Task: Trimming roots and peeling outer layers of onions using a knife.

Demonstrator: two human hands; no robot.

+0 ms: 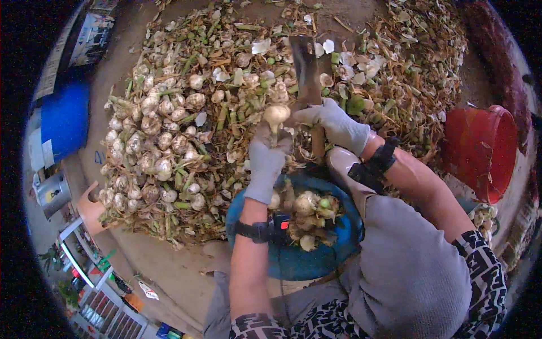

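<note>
My left hand [269, 165], in a pale knitted glove with soiled fingers, grips a whole garlic bulb [277, 115] by its stem. The rounded end faces away from me. My right hand [338, 125], gloved alike, closes around a large knife. Its broad dark blade [305, 63] points away from me, over the pile, and a wooden handle [318, 143] shows below my fingers. The bulb is just left of my right fingertips. Beneath my left wrist stands a blue plastic tub [296, 269] with several garlic bulbs [305, 203] inside.
Untrimmed-looking garlic bulbs [163, 140] heap up at left. Cut stems and dry skins [406, 84] spread across the far side and right. A red bucket [478, 148] lies tipped at right. My shoe [345, 165] is beside the tub. At far left are a metal pot [53, 193] and an orange plastic container [91, 209].
</note>
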